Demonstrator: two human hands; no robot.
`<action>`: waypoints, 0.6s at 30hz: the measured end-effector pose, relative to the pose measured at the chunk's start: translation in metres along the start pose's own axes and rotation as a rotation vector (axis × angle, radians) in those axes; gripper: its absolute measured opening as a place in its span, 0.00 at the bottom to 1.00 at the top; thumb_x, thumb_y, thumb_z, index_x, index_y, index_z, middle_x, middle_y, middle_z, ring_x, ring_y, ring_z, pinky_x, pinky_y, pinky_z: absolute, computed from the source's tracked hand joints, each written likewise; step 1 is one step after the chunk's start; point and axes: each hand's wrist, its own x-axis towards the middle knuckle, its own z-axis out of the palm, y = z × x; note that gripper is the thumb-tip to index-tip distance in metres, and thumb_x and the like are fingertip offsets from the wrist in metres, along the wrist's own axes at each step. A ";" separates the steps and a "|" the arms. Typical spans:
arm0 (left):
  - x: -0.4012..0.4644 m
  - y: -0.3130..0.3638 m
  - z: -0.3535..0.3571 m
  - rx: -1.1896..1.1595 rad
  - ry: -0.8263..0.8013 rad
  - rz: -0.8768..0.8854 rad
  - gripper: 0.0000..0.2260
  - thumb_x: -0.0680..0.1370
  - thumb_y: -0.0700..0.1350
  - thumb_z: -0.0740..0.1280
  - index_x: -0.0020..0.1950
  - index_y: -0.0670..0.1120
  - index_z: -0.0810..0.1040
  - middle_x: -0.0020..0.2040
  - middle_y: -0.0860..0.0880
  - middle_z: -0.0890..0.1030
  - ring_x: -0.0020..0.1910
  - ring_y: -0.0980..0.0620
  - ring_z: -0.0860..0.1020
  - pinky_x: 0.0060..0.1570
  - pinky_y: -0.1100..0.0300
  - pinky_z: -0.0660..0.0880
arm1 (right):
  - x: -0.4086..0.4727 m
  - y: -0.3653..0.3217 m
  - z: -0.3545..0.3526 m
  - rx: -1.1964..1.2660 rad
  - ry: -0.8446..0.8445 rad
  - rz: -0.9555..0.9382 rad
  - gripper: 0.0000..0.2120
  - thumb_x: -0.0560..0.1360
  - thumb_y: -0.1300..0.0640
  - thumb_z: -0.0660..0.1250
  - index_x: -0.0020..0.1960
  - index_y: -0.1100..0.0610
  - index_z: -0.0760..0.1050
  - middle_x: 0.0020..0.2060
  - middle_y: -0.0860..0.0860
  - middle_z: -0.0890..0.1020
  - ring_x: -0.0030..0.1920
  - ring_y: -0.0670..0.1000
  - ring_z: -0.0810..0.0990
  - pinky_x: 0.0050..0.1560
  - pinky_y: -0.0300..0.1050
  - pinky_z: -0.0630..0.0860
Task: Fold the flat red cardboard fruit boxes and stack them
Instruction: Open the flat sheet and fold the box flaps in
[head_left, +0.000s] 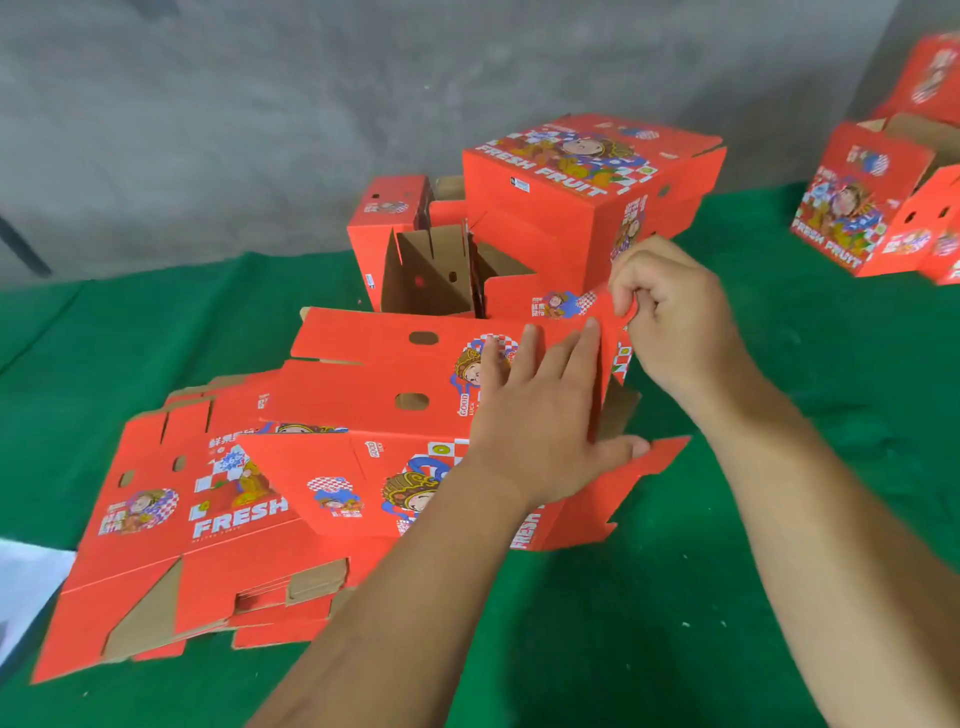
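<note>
Several flat red blanks (171, 525) lie nearest me in a loose pile on the green cloth (675, 597), printed side up, none folded yet. On top of that pile sits the blank I'm working (395, 374), partly raised at its right end. My left hand (540, 415) lies flat on its panel, fingers straight, thumb spread below, pressing it down. My right hand (670, 312) pinches a corner flap (615, 312) of the same blank, fingers curled round the edge. I judge this one is at its first folds, no walls locked.

Beyond my hands: one half-formed box (415, 260) open toward me, brown inside showing, and a closed FRESH FRUIT box (587, 197) just beside it. Far right, more erected boxes (883, 208) stand together, one seemingly atop others; the frame edge cuts them off.

Tally: a few done, most of the pile left
</note>
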 end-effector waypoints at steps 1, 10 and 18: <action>0.004 0.005 -0.003 -0.030 0.037 -0.034 0.47 0.76 0.72 0.61 0.85 0.47 0.48 0.83 0.49 0.59 0.83 0.40 0.51 0.79 0.35 0.44 | 0.003 -0.004 -0.003 0.012 -0.002 -0.019 0.17 0.64 0.78 0.55 0.35 0.59 0.73 0.41 0.54 0.77 0.44 0.54 0.77 0.46 0.46 0.72; 0.035 0.050 -0.014 -0.360 0.255 -0.139 0.30 0.82 0.40 0.58 0.84 0.43 0.55 0.74 0.41 0.74 0.74 0.43 0.68 0.71 0.51 0.62 | -0.009 -0.002 -0.025 0.156 -0.067 0.032 0.18 0.75 0.72 0.61 0.58 0.56 0.79 0.70 0.47 0.76 0.66 0.48 0.78 0.61 0.57 0.78; 0.049 0.104 0.006 -0.763 0.415 -0.258 0.30 0.84 0.38 0.57 0.85 0.48 0.52 0.71 0.49 0.79 0.69 0.47 0.78 0.70 0.50 0.71 | -0.029 0.025 -0.071 0.206 -0.329 0.237 0.34 0.81 0.56 0.62 0.80 0.32 0.56 0.73 0.43 0.75 0.68 0.49 0.78 0.67 0.63 0.75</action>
